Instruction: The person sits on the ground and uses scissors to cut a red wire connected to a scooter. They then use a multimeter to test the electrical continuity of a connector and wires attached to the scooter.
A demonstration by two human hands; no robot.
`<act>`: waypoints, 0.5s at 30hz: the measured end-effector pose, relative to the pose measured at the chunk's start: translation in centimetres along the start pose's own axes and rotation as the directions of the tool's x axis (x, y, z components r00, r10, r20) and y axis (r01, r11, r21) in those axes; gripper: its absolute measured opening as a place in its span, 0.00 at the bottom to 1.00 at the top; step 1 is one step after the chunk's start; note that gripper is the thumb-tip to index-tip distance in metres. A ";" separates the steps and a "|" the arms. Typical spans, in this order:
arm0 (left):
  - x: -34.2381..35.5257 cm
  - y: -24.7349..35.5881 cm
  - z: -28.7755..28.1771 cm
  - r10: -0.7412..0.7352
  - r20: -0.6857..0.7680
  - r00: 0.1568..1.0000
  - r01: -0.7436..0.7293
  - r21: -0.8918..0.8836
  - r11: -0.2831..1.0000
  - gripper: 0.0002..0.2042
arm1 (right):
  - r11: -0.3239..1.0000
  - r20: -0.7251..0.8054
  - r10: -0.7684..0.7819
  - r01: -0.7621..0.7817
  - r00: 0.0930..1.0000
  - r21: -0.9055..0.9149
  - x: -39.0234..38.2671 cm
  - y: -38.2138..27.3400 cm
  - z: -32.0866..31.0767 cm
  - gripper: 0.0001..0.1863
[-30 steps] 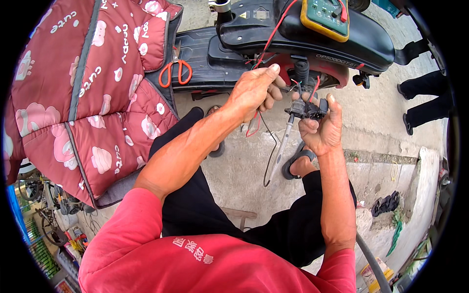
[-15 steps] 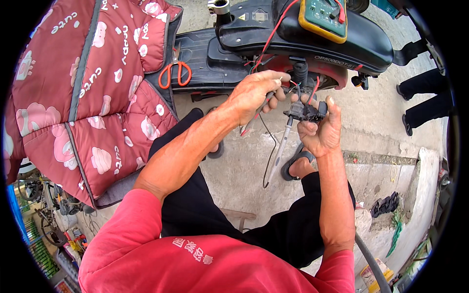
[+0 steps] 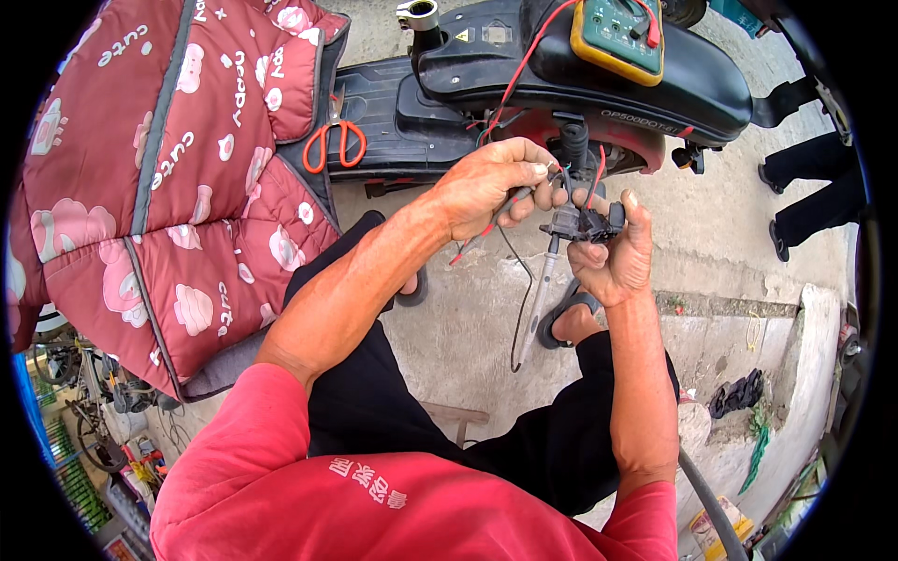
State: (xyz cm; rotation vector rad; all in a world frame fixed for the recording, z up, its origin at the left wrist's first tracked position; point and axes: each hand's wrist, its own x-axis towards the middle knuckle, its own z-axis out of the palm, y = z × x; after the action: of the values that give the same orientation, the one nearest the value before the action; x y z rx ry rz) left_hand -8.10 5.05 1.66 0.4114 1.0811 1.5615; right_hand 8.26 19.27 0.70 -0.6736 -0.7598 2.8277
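The person is sitting low beside a black scooter [image 3: 524, 84], working at its exposed wiring. The left hand [image 3: 491, 187] is closing its fingertips [image 3: 541, 170] together on thin wires [image 3: 552, 173] just below the scooter's red body panel. The right hand [image 3: 613, 257] is gripping a small black connector block [image 3: 585, 222], fingers wrapped under it and thumb raised at its right side. A slim probe [image 3: 538, 309] is hanging down from that block, with a dark lead looping beneath it. The two hands are sitting just beside each other, near the middle of the scene.

On the far seat a yellow-cased meter [image 3: 617, 33] is resting, red leads running down toward the hands. Orange-handled scissors [image 3: 335, 140] are lying on the footboard at far left, next to a red quilted cover [image 3: 159, 178] with a pink pattern.
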 end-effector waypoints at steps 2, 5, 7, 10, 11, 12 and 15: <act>-0.1 0.1 0.0 -0.003 0.005 1.000 0.003 0.012 1.000 0.10 | 0.999 0.026 0.010 -0.011 1.000 0.040 0.0 0.1 -0.2 0.30; -0.1 0.0 0.0 0.011 -0.003 1.000 -0.010 0.027 1.000 0.11 | 0.999 0.050 0.011 -0.014 0.999 0.050 0.0 0.0 -0.1 0.28; -0.1 0.0 0.0 0.017 -0.008 1.000 -0.016 0.035 0.999 0.11 | 0.999 0.051 0.012 -0.015 0.999 0.051 0.1 0.0 0.0 0.29; 0.0 0.1 0.2 -0.004 -0.047 0.999 0.007 0.075 0.997 0.10 | 0.999 0.033 0.017 -0.019 0.999 0.049 0.0 -0.1 0.0 0.29; 0.0 0.2 0.3 -0.015 -0.065 0.998 0.021 0.092 0.996 0.10 | 0.999 0.024 0.020 -0.021 1.000 0.041 0.0 -0.1 -0.1 0.30; 0.0 0.2 0.3 -0.004 -0.070 0.998 0.011 0.092 0.996 0.09 | 0.999 0.014 0.025 -0.025 1.000 0.036 0.0 0.0 -0.1 0.30; 0.0 0.1 0.4 0.015 -0.089 0.996 -0.006 0.105 0.994 0.09 | 0.999 0.023 0.028 -0.029 0.999 0.039 0.0 0.0 0.2 0.30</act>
State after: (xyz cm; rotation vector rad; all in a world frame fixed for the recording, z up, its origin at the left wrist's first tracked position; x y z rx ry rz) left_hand -7.88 5.25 1.89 0.4214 1.2359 1.5492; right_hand 8.14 19.15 0.82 -0.6529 -0.7018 2.8722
